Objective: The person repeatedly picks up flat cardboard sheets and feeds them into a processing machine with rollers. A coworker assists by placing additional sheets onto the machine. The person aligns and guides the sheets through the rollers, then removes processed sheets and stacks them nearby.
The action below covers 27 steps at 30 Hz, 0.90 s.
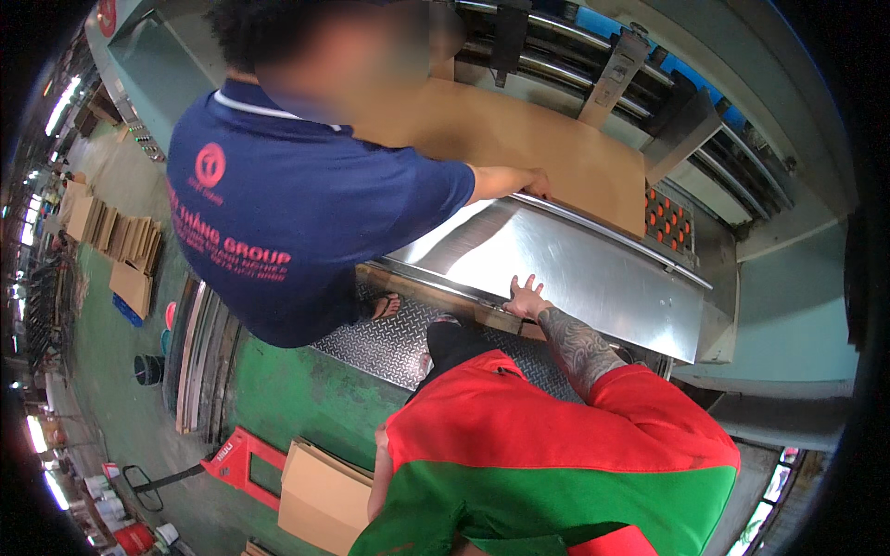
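My right hand (527, 299) lies with its fingers spread on the near edge of a shiny sheet-metal feed table (640, 301). It holds nothing. Part of my left arm (380, 473) shows beside my red and green shirt, but the left hand cannot be made out. Across the table, a large brown cardboard sheet (528, 139) lies flat in the machine, behind a round metal bar (616, 234). To my left, a co-worker in a navy shirt (306, 195) leans over the table. That person's hand (536, 183) rests at the cardboard's near edge, by the bar.
Steel rollers (556, 69) and brackets of the machine span the far side. A diamond-plate step (371, 347) lies below the table. On the green floor stand a red pallet jack (243, 463), stacked cardboard (324, 496), more cardboard stacks (116, 236) and a dark bucket (148, 369).
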{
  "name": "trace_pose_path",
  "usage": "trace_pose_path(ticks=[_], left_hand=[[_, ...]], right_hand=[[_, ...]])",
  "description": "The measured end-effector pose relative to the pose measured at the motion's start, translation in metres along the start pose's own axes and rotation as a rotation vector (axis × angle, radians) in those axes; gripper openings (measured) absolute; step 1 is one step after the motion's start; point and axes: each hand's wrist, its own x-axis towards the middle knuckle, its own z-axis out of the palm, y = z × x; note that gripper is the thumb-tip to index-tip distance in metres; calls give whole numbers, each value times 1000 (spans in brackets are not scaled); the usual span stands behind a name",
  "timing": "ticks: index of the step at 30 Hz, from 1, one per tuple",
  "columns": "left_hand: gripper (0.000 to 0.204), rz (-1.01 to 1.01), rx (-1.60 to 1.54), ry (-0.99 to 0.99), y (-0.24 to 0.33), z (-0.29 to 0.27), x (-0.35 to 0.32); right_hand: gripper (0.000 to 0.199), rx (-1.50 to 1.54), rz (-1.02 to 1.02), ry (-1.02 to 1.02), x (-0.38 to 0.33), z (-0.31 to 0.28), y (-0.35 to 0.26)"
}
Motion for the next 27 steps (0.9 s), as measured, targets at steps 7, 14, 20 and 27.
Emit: trace_pose_path(ticks=[7, 14, 20, 27], left_hand=[[40, 1, 9, -4, 1, 1, 2], [40, -4, -1, 6, 3, -1, -1], [41, -9, -3, 16, -5, -2, 4], [41, -6, -4, 13, 1, -5, 6]], right_hand=[[117, -32, 17, -15, 2, 0, 1], [117, -108, 27, -15, 4, -4, -1], [124, -55, 36, -24, 6, -4, -2], [125, -81, 19, -43, 12, -6, -1]])
